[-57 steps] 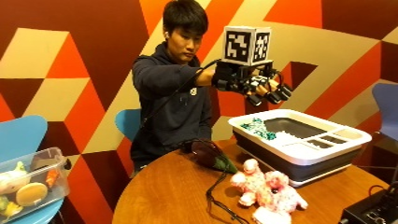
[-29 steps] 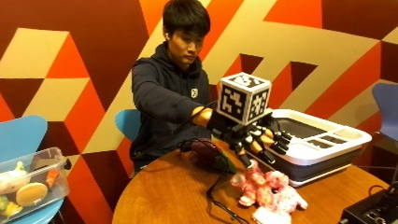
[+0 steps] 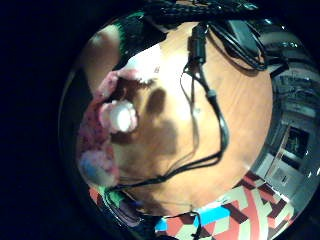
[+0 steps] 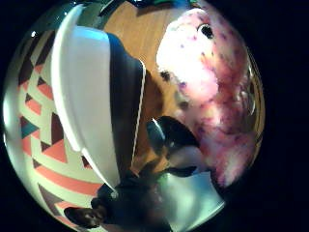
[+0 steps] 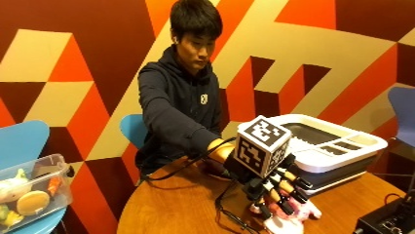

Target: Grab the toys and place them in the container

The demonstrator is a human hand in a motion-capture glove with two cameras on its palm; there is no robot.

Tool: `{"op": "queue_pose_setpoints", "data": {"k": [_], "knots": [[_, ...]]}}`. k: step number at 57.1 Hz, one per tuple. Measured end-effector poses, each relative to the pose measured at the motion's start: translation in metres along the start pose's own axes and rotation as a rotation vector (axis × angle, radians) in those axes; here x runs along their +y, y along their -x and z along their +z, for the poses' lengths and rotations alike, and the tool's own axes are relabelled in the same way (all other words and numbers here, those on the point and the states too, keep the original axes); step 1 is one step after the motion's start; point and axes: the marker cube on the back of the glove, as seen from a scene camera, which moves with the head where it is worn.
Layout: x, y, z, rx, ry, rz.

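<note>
the gloved right hand (image 5: 275, 187), fingers (image 5: 285, 185) spread open, hovers over the fuzzy pink plush toy (image 5: 292, 214) on the round wooden worktop (image 5: 175, 209); next likely comes closing on it, then carrying it to the white-rimmed container (image 5: 337, 146).

The container (image 5: 324, 146) stands just beside the pink plush toy (image 5: 292, 214), walling off that side. Bare wooden table (image 5: 175, 204) lies open on the opposite side, crossed by black cables (image 3: 215, 115).
</note>
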Motion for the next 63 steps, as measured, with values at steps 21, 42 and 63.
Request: {"op": "queue_pose_setpoints", "data": {"k": [21, 42, 63], "knots": [[0.008, -0.004, 0.022, -0.001, 0.138, 0.001], [0.007, -0.001, 0.032, 0.168, -0.172, -0.011], [0.019, -0.008, 0.007, 0.135, -0.099, -0.005]]}}
